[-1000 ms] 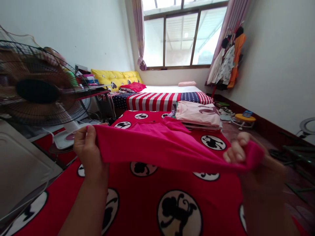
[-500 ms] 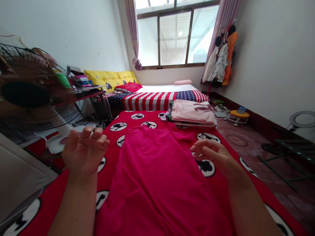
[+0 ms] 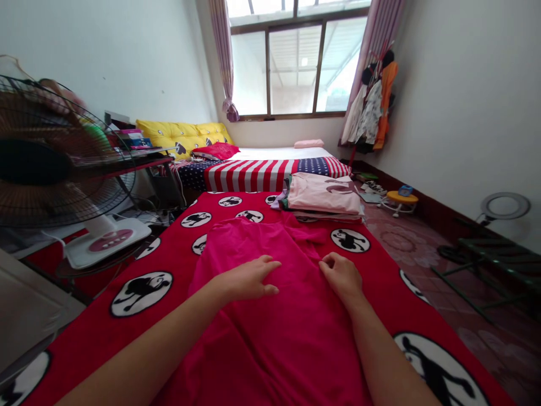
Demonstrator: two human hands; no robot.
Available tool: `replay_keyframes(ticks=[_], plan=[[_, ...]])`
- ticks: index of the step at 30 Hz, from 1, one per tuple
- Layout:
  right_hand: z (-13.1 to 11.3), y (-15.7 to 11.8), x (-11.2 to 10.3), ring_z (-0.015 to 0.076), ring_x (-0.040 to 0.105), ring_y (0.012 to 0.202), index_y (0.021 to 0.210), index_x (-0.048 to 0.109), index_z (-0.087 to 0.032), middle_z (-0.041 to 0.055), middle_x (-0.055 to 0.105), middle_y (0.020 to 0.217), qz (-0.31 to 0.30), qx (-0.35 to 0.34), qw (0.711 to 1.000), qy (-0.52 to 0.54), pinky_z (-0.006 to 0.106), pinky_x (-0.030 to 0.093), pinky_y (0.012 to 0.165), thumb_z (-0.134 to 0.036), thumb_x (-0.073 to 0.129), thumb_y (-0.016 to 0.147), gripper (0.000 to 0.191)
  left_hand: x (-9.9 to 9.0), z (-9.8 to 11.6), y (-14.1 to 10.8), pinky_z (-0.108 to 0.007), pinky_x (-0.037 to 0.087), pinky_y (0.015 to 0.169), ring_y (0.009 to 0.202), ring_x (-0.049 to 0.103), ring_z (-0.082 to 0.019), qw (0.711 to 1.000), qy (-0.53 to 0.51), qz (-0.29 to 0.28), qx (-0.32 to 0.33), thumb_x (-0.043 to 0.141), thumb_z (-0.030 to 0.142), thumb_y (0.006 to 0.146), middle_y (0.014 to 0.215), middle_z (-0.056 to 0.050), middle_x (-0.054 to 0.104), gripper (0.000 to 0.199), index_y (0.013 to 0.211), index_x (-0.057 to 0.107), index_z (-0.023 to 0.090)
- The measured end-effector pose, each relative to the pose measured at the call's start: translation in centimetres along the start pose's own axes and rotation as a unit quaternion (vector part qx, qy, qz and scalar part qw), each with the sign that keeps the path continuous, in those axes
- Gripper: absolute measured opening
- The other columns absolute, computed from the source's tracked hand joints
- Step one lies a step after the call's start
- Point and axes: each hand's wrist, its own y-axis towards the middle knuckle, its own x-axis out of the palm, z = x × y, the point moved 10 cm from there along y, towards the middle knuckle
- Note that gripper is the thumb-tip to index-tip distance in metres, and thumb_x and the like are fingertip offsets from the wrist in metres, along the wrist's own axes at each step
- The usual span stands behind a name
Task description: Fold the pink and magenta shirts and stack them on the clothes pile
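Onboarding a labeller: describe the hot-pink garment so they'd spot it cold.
Start at the red cover with round monkey patches, filling the foreground. The garment lies on it, middle. Unlike the folded, pale-topped stack beyond, it is plain hot pink and spread out.

a bright pink garment [image 3: 274, 344] lies spread on a red cover [image 3: 97, 338] with monkey roundels. the left hand [image 3: 249, 279] is over its middle, fingers parted; the right hand [image 3: 343, 276] is at its right edge, its grip unclear. beyond sits a stack of folded clothes [image 3: 323, 194]; a fan [image 3: 31, 163] stands left, a yellow stool [image 3: 401, 198] far right.
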Motion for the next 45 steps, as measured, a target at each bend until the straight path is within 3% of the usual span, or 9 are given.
replay_keyframes(ticks=[7, 13, 17, 24, 29, 34, 38, 41, 45], plan=[[3.8, -2.5, -10.2, 0.0121, 0.045, 0.055, 0.057, 0.055, -0.018, -0.0044, 0.046, 0.053, 0.354, -0.023, 0.867, 0.350, 0.024, 0.035, 0.056, -0.027, 0.056, 0.066, 0.013, -1.7, 1.0, 4.3, -0.036, 0.041, 0.101, 0.116, 0.055, -0.026, 0.993, 0.057, 0.107, -0.010, 0.053, 0.038, 0.085, 0.126, -0.013, 0.058, 0.045, 0.125, 0.058, 0.017], [6.6, -2.9, -10.7, 0.0095, 0.041, 0.049, 0.071, 0.058, -0.017, -0.0045, 0.050, 0.058, 0.432, 0.030, 0.778, 0.454, 0.022, 0.033, 0.048, -0.027, 0.053, 0.074, 0.012, 2.7, -1.6, 4.8, -0.053, 0.020, 0.112, 0.141, 0.021, -0.036, 0.971, 0.087, 0.206, -0.085, 0.044, 0.059, 0.086, 0.152, -0.015, 0.030, 0.067, 0.142, 0.041, 0.023], [7.3, -1.1, -8.7, 0.0108, 0.051, 0.055, 0.089, 0.062, -0.017, 0.0002, 0.060, 0.075, 0.376, 0.048, 0.829, 0.411, 0.023, 0.042, 0.054, -0.029, 0.057, 0.072, 0.022, 4.4, -1.7, 4.1, -0.053, 0.013, 0.114, 0.143, 0.018, -0.033, 0.964, 0.102, 0.233, -0.080, 0.040, 0.059, 0.088, 0.154, -0.012, 0.027, 0.062, 0.142, 0.041, 0.027], [4.9, 3.1, -0.7, 0.0299, 0.063, 0.097, 0.138, 0.038, -0.011, 0.0214, 0.057, 0.125, 0.096, 0.066, 0.987, 0.107, 0.038, 0.049, 0.077, -0.039, 0.067, 0.066, 0.083, 4.1, -1.7, 4.2, -0.054, 0.011, 0.114, 0.142, 0.017, -0.034, 0.968, 0.065, 0.236, -0.058, 0.042, 0.060, 0.086, 0.153, -0.012, 0.028, 0.065, 0.141, 0.042, 0.026], [1.4, 5.1, 0.3, 0.0271, 0.065, 0.085, 0.097, 0.070, -0.017, 0.0083, 0.070, 0.086, -0.047, -0.039, 0.997, 0.047, 0.035, 0.047, 0.075, -0.043, 0.068, 0.065, 0.041, 3.9, -2.1, 4.0, -0.055, 0.012, 0.114, 0.143, 0.012, -0.035, 0.967, 0.031, 0.247, -0.061, 0.049, 0.059, 0.083, 0.156, -0.013, 0.020, 0.073, 0.146, 0.034, 0.024], [7.5, 7.2, -7.7, 0.0198, 0.058, 0.056, 0.095, 0.069, -0.014, 0.0040, 0.063, 0.064, 0.106, 0.028, 0.978, 0.180, 0.030, 0.044, 0.053, -0.054, 0.065, 0.065, 0.050, 3.8, -2.0, 3.8, -0.053, 0.012, 0.115, 0.143, 0.010, -0.035, 0.965, 0.011, 0.256, -0.054, 0.055, 0.056, 0.080, 0.157, -0.014, 0.016, 0.077, 0.146, 0.032, 0.024], [10.2, 7.3, -11.5, 0.0278, 0.061, 0.078, 0.095, 0.069, -0.016, 0.0125, 0.064, 0.088, 0.185, 0.026, 0.982, -0.041, 0.037, 0.046, 0.065, -0.038, 0.065, 0.066, 0.036, 3.8, -1.9, 4.0, -0.053, 0.012, 0.115, 0.143, 0.012, -0.034, 0.965, 0.011, 0.257, -0.048, 0.056, 0.055, 0.080, 0.155, -0.015, 0.021, 0.074, 0.144, 0.036, 0.024], [7.6, 6.8, -10.8, 0.0285, 0.061, 0.089, 0.101, 0.067, -0.016, 0.0163, 0.061, 0.104, 0.205, -0.020, 0.975, -0.083, 0.040, 0.047, 0.077, -0.030, 0.059, 0.071, 0.034, 3.7, -2.0, 4.1, -0.053, 0.012, 0.114, 0.142, 0.016, -0.035, 0.965, 0.013, 0.256, -0.047, 0.055, 0.056, 0.080, 0.153, -0.016, 0.028, 0.070, 0.141, 0.042, 0.023], [3.4, 7.8, -4.3, 0.0214, 0.065, 0.080, 0.107, 0.061, -0.015, 0.0108, 0.066, 0.099, 0.086, -0.003, 0.990, 0.109, 0.036, 0.050, 0.077, -0.028, 0.059, 0.073, 0.036, 4.0, -1.9, 4.1, -0.054, 0.013, 0.114, 0.142, 0.018, -0.034, 0.968, 0.014, 0.246, -0.042, 0.053, 0.056, 0.081, 0.152, -0.013, 0.030, 0.065, 0.138, 0.047, 0.025]])
